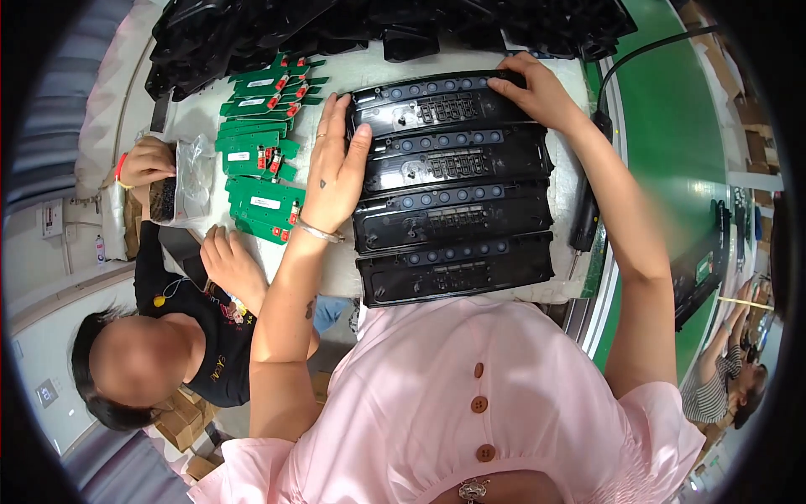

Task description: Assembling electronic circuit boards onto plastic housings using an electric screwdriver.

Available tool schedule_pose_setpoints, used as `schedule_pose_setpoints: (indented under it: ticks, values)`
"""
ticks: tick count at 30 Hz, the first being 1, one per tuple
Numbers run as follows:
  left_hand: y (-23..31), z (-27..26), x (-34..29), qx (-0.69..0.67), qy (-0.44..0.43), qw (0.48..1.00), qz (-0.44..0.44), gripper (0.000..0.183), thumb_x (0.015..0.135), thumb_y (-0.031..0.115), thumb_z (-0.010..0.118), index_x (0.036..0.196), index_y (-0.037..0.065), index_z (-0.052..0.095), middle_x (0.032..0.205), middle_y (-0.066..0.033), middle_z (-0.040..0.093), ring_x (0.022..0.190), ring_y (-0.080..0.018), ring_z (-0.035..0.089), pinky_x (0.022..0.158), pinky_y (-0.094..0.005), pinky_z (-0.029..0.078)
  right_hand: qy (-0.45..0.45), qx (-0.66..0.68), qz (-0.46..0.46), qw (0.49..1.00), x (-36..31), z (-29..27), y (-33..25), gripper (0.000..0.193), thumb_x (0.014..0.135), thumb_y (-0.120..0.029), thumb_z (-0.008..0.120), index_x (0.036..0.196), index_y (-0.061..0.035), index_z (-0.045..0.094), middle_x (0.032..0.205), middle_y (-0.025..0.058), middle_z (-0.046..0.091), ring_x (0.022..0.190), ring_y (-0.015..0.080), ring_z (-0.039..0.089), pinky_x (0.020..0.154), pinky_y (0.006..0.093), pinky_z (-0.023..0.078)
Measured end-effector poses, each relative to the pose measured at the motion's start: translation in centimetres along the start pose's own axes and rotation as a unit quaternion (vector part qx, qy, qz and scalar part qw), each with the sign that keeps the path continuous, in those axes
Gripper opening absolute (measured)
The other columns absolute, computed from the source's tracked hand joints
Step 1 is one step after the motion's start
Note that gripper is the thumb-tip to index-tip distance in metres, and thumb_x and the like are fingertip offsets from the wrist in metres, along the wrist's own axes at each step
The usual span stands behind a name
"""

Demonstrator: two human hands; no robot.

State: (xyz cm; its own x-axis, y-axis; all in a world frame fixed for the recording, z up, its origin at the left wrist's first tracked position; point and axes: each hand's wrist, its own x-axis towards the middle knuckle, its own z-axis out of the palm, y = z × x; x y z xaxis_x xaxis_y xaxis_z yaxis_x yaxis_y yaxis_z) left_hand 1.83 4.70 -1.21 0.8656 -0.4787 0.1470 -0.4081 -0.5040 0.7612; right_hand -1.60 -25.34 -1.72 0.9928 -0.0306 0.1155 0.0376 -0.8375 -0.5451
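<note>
Several long black plastic panels lie in a column before me, each with a row of round grey buttons along its far edge. At the farthest panel point(411, 118), my right hand point(537, 91) grips the right end, thumb on its face and fingers over the far edge. My left hand point(337, 164) rests against that panel's left end, fingers stretched out and thumb apart at its near left corner. Below it lie the second panel point(403, 172), a third panel point(395, 223) and the nearest panel point(403, 286), untouched.
Stacks of green circuit boards point(256, 202) with red parts lie left. Black plastic parts point(277, 34) are heaped at the back. A corded black tool point(585, 220) lies right, beside a green surface point(663, 92). At left, a co-worker's hand point(147, 161) reaches into a plastic-lined box point(195, 202).
</note>
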Motion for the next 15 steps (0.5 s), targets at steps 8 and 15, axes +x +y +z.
schedule_pose_setpoints:
  ticks: [8, 15]
  values:
    - [0.5, 0.7, -0.4, -0.074, 0.011, 0.997, 0.004, 0.052, 0.090, 0.034, 0.033, 0.126, -0.003, 0.030, 0.134, -0.0231, 0.022, 0.126, -0.0320, 0.021, 0.102, -0.0332, 0.018, 0.099, 0.088, 0.029, 0.991, -4.1, 1.5, -2.0, 0.044, 0.086, -0.027, 0.047, 0.121, -0.0020, 0.040, 0.127, 0.0181, 0.034, 0.120, 0.0310, 0.031, 0.098, 0.0332, 0.027]
    - [0.8, -1.5, -3.3, -0.113, -0.008, 0.993, -0.014, 0.052, 0.091, 0.031, 0.030, 0.130, -0.003, 0.023, 0.136, -0.0189, 0.021, 0.128, -0.0273, 0.018, 0.103, -0.0301, 0.014, 0.109, 0.163, 0.135, 0.971, -7.9, 0.6, -5.1, 0.045, 0.086, -0.020, 0.045, 0.126, -0.0010, 0.034, 0.133, 0.0164, 0.029, 0.124, 0.0240, 0.027, 0.101, 0.0299, 0.019]
